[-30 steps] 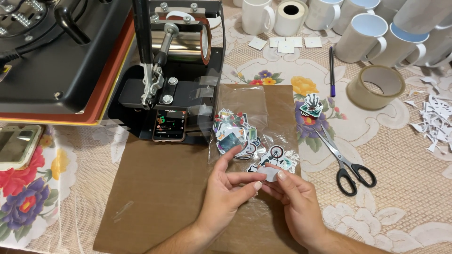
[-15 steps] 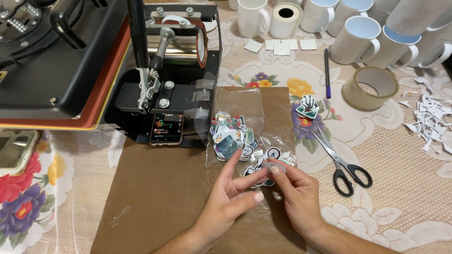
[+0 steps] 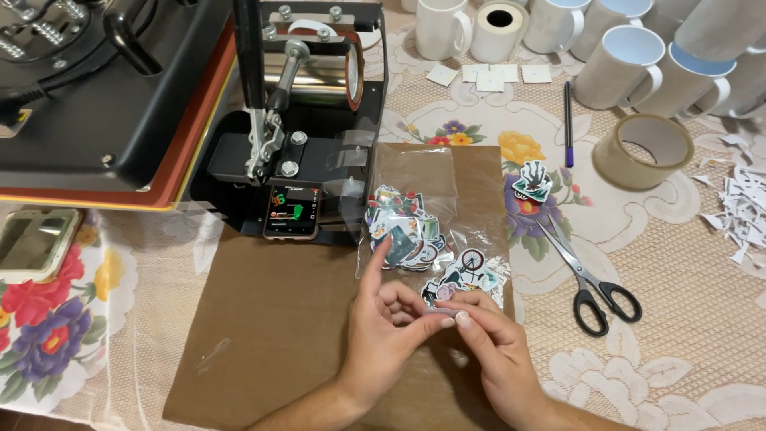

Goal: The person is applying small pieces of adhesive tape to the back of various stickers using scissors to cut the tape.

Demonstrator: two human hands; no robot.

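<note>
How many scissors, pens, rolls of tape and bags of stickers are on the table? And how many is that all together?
Scissors: 1
Purple pen: 1
Rolls of tape: 2, a white roll and a tan roll
Clear bag of stickers: 1
Total: 5

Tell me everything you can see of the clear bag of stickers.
The clear plastic bag lies flat on the brown sheet, in front of the black press. It looks thin, glossy and wrinkled. Colourful cut-out stickers bunch in its lower half; its upper half looks empty. The left hand has its forefinger raised by the bag's lower edge; contact is unclear.
</note>
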